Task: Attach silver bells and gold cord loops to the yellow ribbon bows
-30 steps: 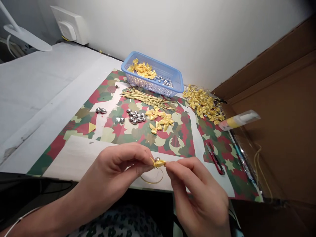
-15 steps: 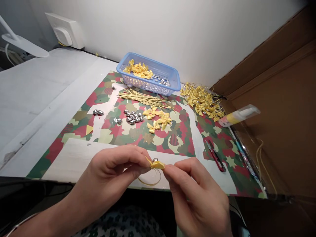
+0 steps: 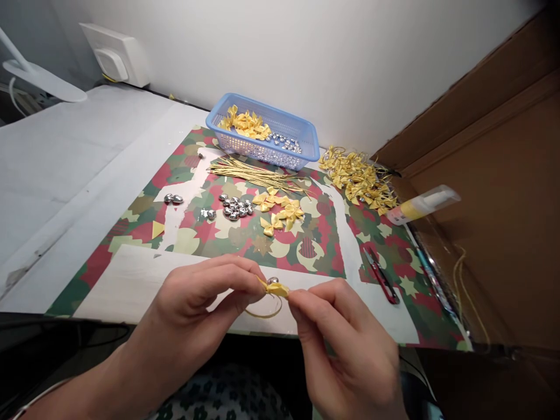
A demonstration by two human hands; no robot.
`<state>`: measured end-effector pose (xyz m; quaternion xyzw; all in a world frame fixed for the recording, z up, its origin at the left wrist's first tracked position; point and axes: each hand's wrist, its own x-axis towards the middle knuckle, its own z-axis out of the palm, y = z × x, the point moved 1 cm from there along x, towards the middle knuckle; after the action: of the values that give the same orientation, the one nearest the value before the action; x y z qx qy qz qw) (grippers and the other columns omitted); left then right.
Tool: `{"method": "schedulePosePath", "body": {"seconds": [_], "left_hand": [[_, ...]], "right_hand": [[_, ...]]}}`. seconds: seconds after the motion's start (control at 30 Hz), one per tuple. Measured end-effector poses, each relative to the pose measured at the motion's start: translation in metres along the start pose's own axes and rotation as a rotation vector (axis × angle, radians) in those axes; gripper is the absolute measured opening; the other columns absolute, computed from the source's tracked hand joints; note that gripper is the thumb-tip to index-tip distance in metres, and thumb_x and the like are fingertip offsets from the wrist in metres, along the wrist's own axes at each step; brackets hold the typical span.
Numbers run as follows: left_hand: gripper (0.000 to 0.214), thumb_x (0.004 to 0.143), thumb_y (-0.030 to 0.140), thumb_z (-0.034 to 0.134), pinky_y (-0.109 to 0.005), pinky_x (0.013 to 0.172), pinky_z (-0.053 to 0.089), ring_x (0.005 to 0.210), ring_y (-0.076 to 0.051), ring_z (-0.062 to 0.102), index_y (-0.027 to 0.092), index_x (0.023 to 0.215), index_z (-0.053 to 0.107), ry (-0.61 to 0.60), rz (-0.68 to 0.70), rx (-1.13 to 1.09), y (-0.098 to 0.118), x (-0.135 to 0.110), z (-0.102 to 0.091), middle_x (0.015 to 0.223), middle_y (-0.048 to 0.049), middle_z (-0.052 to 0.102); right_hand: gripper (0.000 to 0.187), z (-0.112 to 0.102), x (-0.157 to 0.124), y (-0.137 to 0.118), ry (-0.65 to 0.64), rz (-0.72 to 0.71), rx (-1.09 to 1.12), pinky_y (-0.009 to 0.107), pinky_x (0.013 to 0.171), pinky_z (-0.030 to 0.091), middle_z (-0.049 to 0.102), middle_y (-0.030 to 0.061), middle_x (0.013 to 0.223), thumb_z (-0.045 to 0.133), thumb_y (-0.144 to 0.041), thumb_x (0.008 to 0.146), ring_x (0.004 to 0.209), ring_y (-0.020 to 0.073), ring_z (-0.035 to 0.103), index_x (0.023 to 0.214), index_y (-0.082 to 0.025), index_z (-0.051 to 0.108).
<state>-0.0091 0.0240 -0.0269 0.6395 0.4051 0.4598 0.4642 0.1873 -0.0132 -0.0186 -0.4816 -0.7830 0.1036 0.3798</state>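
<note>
Between my two hands, over the table's front edge, is a small yellow ribbon bow (image 3: 278, 289). My left hand (image 3: 210, 309) pinches its left end between thumb and fingers. The right end is pinched by my right hand (image 3: 345, 338). A shiny silver bell (image 3: 273, 280) sits against the bow's far side. Below the bow hangs a loop of thin gold cord (image 3: 266, 315), partly hidden by my left fingers. Beyond my hands lie several loose yellow bows (image 3: 291, 213) and a cluster of silver bells (image 3: 236, 207).
A blue basket (image 3: 262, 105) with bows and bells stands by the wall, gold cords (image 3: 254, 173) in front. Corded bows (image 3: 359, 178) are heaped to its right. Red-handled thread snips (image 3: 382, 279) and a clear bottle (image 3: 420, 205) lie at the right, near a cardboard wall (image 3: 499, 175).
Both hands have shifted very slightly left with the bow. The bow looks a little flatter and more tilted, and the cord loop has moved slightly up. The other things stay in place.
</note>
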Motion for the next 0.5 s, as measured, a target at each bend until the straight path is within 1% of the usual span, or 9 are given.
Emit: {"method": "schedulePosePath", "body": {"seconds": [0.1,0.23,0.37,0.5], "left_hand": [[0.024,0.091,0.002,0.066,-0.019,0.076,0.059,0.085,-0.013,0.073,0.025,0.087,0.073,0.002,0.029,0.011,-0.003,-0.001,0.000,0.091,0.0039,0.077],[0.029,0.091,-0.001,0.064,-0.019,0.076,0.059,0.086,-0.012,0.073,0.026,0.093,0.073,0.015,0.110,0.012,-0.008,-0.002,0.001,0.096,0.0040,0.076],[0.031,0.093,-0.001,0.063,-0.020,0.078,0.060,0.090,-0.013,0.073,0.028,0.098,0.073,0.015,0.111,0.032,-0.014,-0.003,0.001,0.102,0.0032,0.076],[0.029,0.093,0.000,0.062,-0.021,0.080,0.060,0.091,-0.013,0.073,0.027,0.098,0.072,0.022,0.111,0.062,-0.017,-0.003,0.001,0.101,0.0026,0.077]], "right_hand": [[0.034,0.001,0.001,0.001,0.019,-0.014,-0.002,0.029,0.059,0.048,0.058,0.0045,0.083,0.056,0.005,0.090,0.072,0.0161,0.056,0.112,-0.018,0.066],[0.034,-0.003,0.002,-0.001,-0.039,-0.018,-0.002,0.029,0.061,0.049,0.058,0.0054,0.085,0.058,0.007,0.089,0.074,0.0154,0.056,0.113,-0.015,0.066],[0.030,-0.004,0.001,-0.007,-0.032,-0.009,-0.002,0.029,0.059,0.047,0.057,0.0040,0.082,0.059,0.006,0.089,0.071,0.0148,0.054,0.109,-0.015,0.066],[0.026,-0.004,0.001,-0.013,-0.004,0.032,-0.025,0.028,0.055,0.043,0.054,0.0021,0.078,0.058,0.004,0.090,0.067,0.0131,0.051,0.103,-0.016,0.067]]}}
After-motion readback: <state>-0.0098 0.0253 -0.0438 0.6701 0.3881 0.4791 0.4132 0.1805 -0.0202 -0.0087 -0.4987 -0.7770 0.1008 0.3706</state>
